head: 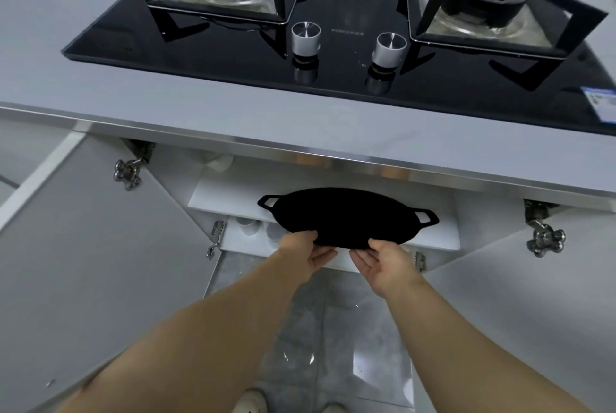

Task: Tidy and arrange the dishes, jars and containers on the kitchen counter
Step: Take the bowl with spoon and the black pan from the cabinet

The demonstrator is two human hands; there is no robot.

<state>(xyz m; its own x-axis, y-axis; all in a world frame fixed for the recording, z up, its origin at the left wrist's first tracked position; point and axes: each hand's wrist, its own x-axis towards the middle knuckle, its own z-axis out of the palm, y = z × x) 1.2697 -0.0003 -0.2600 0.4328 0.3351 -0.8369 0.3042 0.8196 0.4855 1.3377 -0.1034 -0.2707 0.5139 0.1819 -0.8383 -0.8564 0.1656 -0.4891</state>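
Observation:
A flat round black griddle pan (346, 216) with two small loop handles lies over the white shelf (226, 196) inside the open cabinet under the counter. Its near edge sticks out past the shelf front. My left hand (308, 254) holds that near rim at the left, thumb on top and fingers beneath. My right hand (383, 261) holds the same rim just to the right, thumb on top, fingers under it. Below the shelf, white jars or cups (250, 227) show dimly on the cabinet floor.
Both cabinet doors (83, 246) (533, 296) stand swung open at left and right, hinges showing. The grey counter (200, 112) above carries a black two-burner gas hob (333, 29) with two silver knobs. Grey floor tiles and my shoes lie below.

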